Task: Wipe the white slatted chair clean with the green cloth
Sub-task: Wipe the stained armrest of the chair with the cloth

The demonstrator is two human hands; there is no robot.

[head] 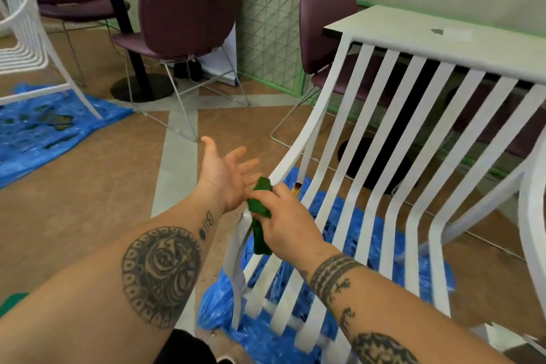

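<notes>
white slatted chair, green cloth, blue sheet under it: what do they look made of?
Chair: probably painted or powder-coated metal, possibly moulded plastic; thin, smoothly bent slats with an even, faintly glossy white coat. Cloth: soft fabric, matte; it bunches and drapes limp from the right hand. Sheet: thin plastic film; crinkled, with shiny highlights. Left hand is open, holding nothing.

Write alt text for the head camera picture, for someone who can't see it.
A person's right hand grips a green cloth against the left armrest of a white slatted chair, while the left hand is held open beside it. The chair stands on blue plastic sheeting; purple chairs and tables fill the room behind.
</notes>
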